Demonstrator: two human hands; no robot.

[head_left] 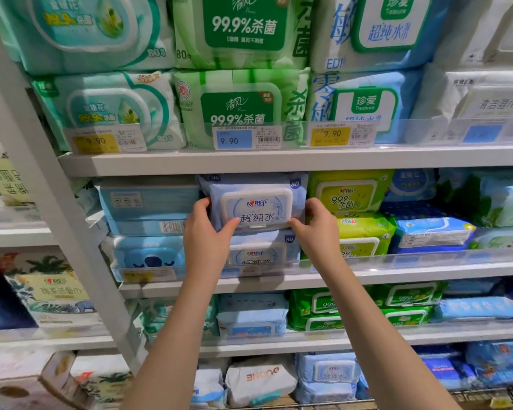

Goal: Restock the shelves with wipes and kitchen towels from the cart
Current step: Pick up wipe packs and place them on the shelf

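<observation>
Pale-blue film is wrapping the wipes pack (256,206) that a person is seating on the middle shelf (397,273), at the centre of the view. The left hand (206,229) is gripping its 9 o'clock end and the right hand (317,226) its 3 o'clock end, with both thumbs lying across the front below the white flip lid (258,196). The pack is resting on an identical pack (261,255) at its 6 o'clock, with lime-green packs (350,193) just beside it at 3 o'clock. This placement is looking nearly finished, though the hands are not yet letting go. Spare packs (328,372) are lying at 6 o'clock near a wire edge (492,398), possibly the cart, so more restocking is probably waiting. No kitchen towels are showing clearly enough to identify.
</observation>
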